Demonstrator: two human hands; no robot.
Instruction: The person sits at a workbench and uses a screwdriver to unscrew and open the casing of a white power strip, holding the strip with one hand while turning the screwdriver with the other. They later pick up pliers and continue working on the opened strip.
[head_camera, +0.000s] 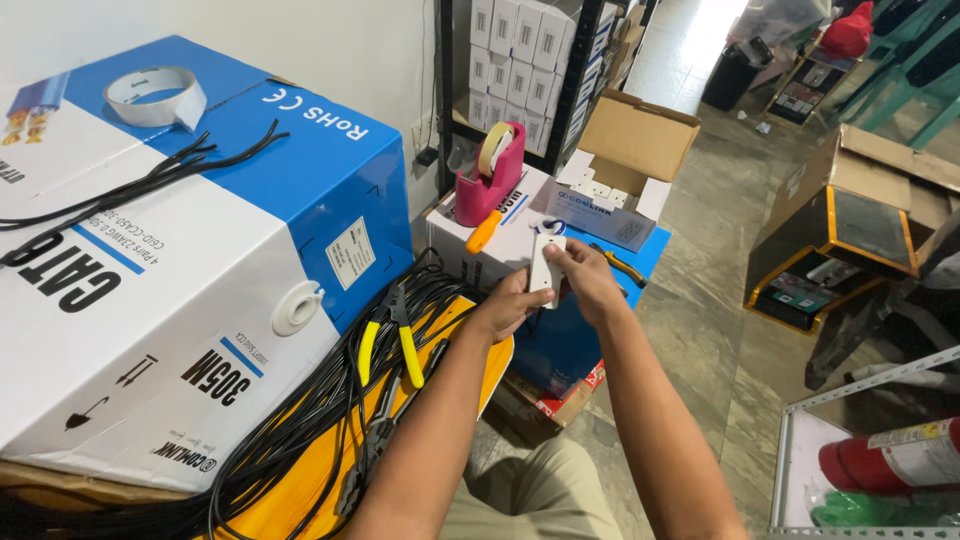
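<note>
Both my hands meet in the middle of the view on a small white oblong plastic device (545, 265). My left hand (508, 303) grips its lower part from the left. My right hand (585, 275) pinches its upper part from the right. Just beyond the hands stand a pink tape dispenser (488, 185) and an orange-handled tool (483, 231) on a white box (500, 255). Below my left forearm lies a bundle of black cables (300, 430) on an orange surface (300, 500), with yellow-handled pliers (385, 335) on top.
A large blue and white carton (200, 270) fills the left, with a tape roll (155, 97) and black cable ends on it. An open cardboard box (625, 150) of small white boxes sits beyond. A metal shelf (530, 60) stands behind; a red extinguisher (890, 460) lies bottom right.
</note>
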